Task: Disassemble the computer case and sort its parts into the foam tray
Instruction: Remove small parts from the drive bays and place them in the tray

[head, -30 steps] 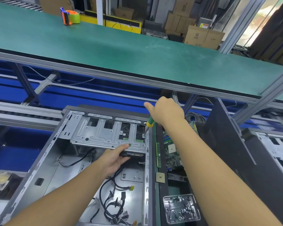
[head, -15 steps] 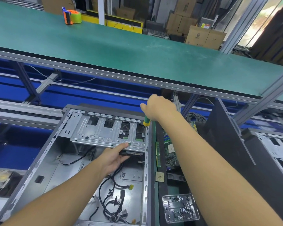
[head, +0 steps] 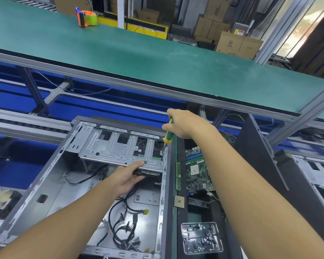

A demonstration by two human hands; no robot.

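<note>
Loosening the corner screw of the drive cage inside the computer case, which lies open just left of the foam tray, I want the screwdriver square and pressed; my right hand grips its handle, my left hand holds the cage's edge steady.

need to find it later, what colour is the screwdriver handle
Green with a yellow collar; the screwdriver handle shows in the right hand, head view.
</note>
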